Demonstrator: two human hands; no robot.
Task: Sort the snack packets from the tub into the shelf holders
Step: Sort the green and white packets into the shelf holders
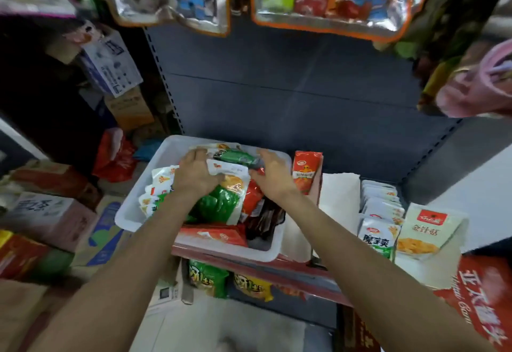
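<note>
Both your hands reach into a white tub (166, 154) of snack packets on the shelf. Your left hand (194, 174) curls its fingers over a white and orange packet (230, 174); your right hand (273, 174) pinches a green packet (235, 156). White shelf holders (379, 213) stand to the right, well apart.

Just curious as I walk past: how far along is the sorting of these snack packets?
Partly done. A row of white packets already stands in a shelf holder right of the tub. Both hands, left hand and right hand, are in the white tub, on packets at its top. The tub remains heaped with mixed packets, so most is left.
</note>
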